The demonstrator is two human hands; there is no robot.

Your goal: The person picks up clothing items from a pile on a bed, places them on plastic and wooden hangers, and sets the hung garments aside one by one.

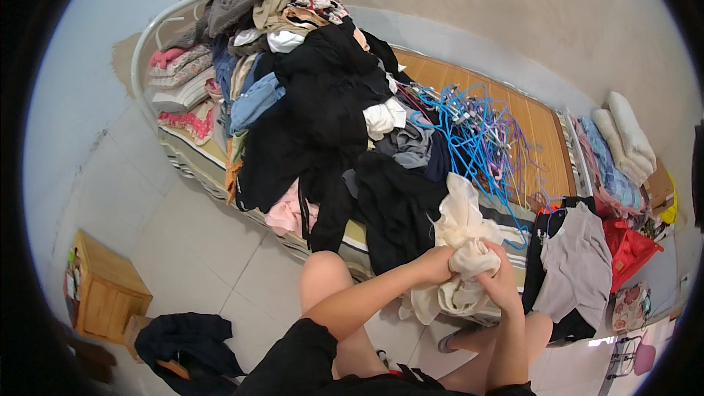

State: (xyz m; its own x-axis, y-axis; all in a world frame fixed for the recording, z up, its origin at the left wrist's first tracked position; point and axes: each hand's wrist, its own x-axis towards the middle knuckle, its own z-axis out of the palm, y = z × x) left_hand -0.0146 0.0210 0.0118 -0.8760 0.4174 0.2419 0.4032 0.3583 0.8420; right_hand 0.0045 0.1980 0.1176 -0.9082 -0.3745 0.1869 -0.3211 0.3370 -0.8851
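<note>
Both hands grip a bunched cream garment (462, 220) of thin fabric, low over the near edge of the bed. My left hand (437, 265) pinches it from the left. On its other side, my right hand (498, 275) has its fingers closed around a gathered fold. Loose cloth hangs below the hands, and its shape is hidden by the folds. Just left of the garment lies black clothing (396, 209). Beyond it sits a tangle of blue and purple clothes hangers (473, 132). A grey sleeveless top (577, 264) hangs over dark cloth to the right.
A large heap of clothes (324, 88) covers the left half of the bed, beside the white metal bed frame (137, 60). A bamboo mat (542, 126) lies under the hangers. A wooden cabinet (107, 286) and a dark jacket (184, 344) stand at lower left. A red bag (627, 253) is at right.
</note>
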